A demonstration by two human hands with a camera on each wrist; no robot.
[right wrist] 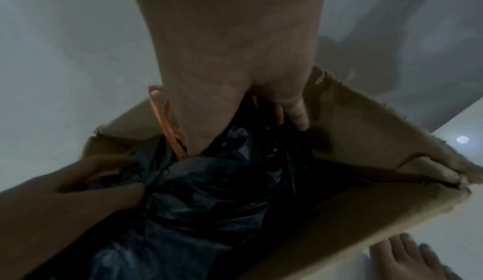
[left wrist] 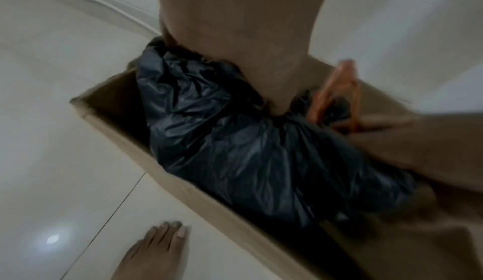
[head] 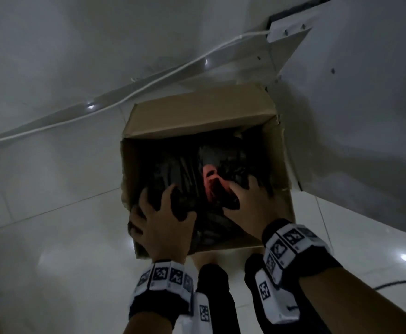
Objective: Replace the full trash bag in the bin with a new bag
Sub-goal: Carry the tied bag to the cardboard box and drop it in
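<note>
A brown cardboard box [head: 197, 109] serves as the bin on the tiled floor, with a crumpled black trash bag [head: 173, 169] inside it. My left hand [head: 160, 220] grips a bunch of the black bag [left wrist: 235, 150] at the near left of the box. My right hand [head: 243, 201] grips the bag [right wrist: 209, 191] near its middle, beside an orange-red piece [head: 209, 182] that pokes out of the bag's top. That orange piece [left wrist: 337, 98] also shows in the left wrist view and the orange piece [right wrist: 167, 123] in the right wrist view. Both hands' fingertips are buried in the plastic.
The box [left wrist: 167, 181] stands in a corner against white walls [head: 356, 116]. A white cable [head: 101, 109] runs along the baseboard behind it. A bare foot [left wrist: 156, 251] stands at the box's near left side, another bare foot [right wrist: 407, 259] at its near right. A black cord [head: 394, 284] lies right.
</note>
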